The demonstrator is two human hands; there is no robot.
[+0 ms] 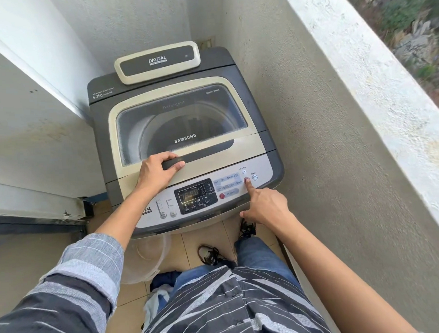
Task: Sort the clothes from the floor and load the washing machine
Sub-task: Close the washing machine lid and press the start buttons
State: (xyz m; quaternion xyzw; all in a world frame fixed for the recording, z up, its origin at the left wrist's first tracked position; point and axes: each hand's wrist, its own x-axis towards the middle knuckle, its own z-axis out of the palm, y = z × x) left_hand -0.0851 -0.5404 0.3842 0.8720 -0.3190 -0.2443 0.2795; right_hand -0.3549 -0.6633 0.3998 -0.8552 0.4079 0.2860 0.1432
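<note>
A grey and cream top-loading washing machine [267,144] stands in the corner, its glass lid [182,117] down. My left hand [156,168] grips the dark lid handle [203,152] at its left end. My right hand [264,204] points with the index finger, whose tip rests on a red button [246,180] on the control panel, beside the power button [254,177]. The other fingers are curled. The display [192,193] is lit. A small heap of blue and pale clothes [160,288] lies on the tiled floor by my feet.
A clear plastic tub [147,258] sits on the floor in front of the machine's left side. A concrete parapet wall [337,137] runs close along the right. A white door and its dark sill [36,222] are at the left. My feet are in sandals.
</note>
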